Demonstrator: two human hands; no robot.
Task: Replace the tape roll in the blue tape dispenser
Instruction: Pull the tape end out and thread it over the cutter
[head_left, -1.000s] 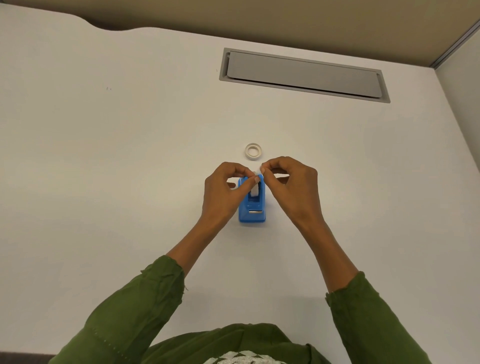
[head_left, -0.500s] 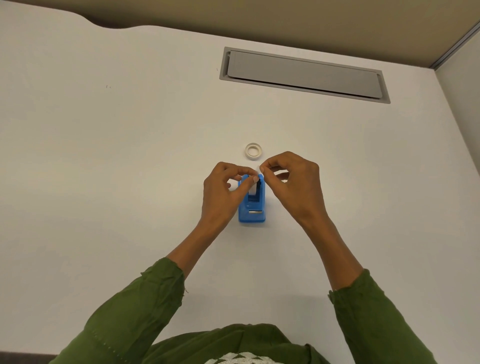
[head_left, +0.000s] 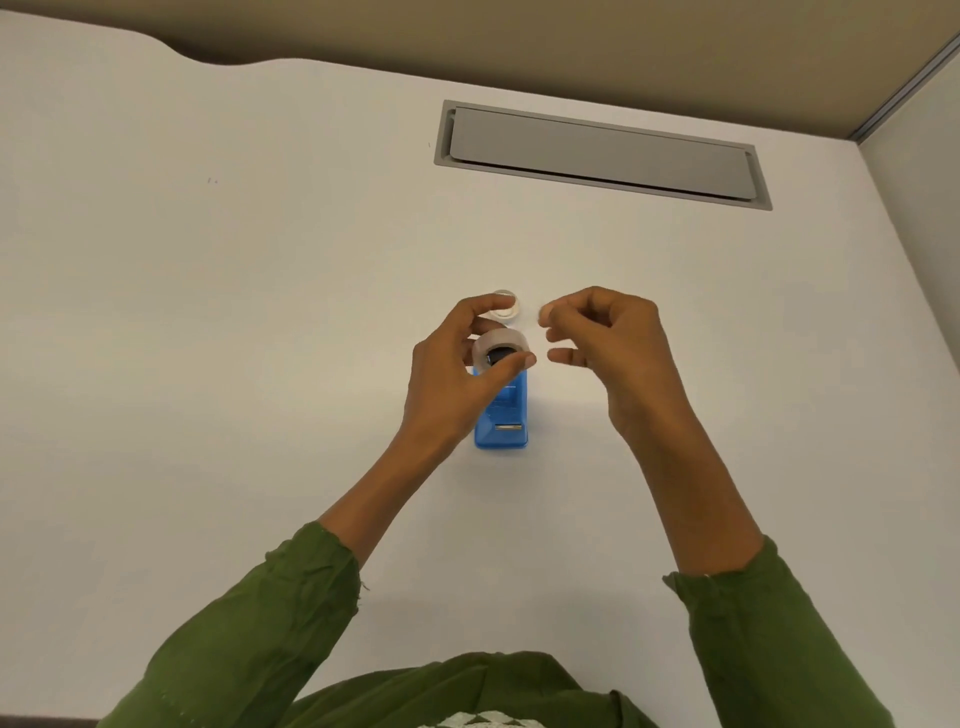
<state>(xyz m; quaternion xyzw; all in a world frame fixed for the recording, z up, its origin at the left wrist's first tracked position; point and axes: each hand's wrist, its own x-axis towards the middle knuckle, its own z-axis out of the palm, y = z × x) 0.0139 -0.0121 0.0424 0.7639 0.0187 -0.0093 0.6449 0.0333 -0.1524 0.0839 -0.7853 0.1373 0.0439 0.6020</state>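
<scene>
We see a white desk (head_left: 218, 364) filling nearly the whole frame, with a grey cable-tray lid (head_left: 600, 153) set into it in the upper right. Along the bottom edge, green sleeves (head_left: 249, 639) cover both forearms, which reach up toward the middle of the frame.

The left hand (head_left: 452, 384) is just left of centre, and its thumb and fingers are clamped on a tape roll (head_left: 498, 345), held above the far end of the blue tape dispenser (head_left: 503, 415). The roll is tilted so that we look into its dark core. The right hand (head_left: 608, 353) hovers just right of centre, near the roll but apart from it; its thumb and forefinger are pinched together at the tips while the other fingers curl loosely, and we cannot tell whether anything thin lies between them.

The dispenser stands on the desk at the centre of the frame, its metal cutter (head_left: 508, 427) at the near end, partly hidden by the left hand. Just above the left forefinger, a second, smaller tape ring (head_left: 506, 310) lies flat on the desk, partly covered by that finger.
</scene>
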